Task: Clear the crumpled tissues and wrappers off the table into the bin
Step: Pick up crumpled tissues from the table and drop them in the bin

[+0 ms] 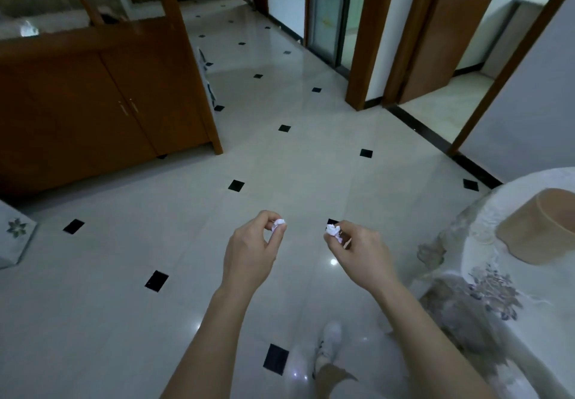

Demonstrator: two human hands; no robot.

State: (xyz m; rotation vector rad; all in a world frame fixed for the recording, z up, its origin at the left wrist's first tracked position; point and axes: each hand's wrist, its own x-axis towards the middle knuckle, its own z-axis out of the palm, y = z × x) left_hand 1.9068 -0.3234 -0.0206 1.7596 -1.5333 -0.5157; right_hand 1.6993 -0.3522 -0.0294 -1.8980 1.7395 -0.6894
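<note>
My left hand (253, 244) pinches a small crumpled white tissue (278, 224) between thumb and fingertips, held out over the tiled floor. My right hand (357, 249) pinches a second crumpled white tissue (333, 229) the same way, a short gap to the right of the first. Both forearms reach forward from the bottom of the view. The table (510, 221), draped in a white embroidered cloth, curves in at the right edge. No bin is in sight.
A tan cylindrical container (541, 227) lies on the table at the right. A wooden cabinet (102, 103) stands at the left, doorways and an open wooden door at the back right. My white shoe (329, 339) is on the glossy floor below. A patterned white box (14, 237) sits at the left edge.
</note>
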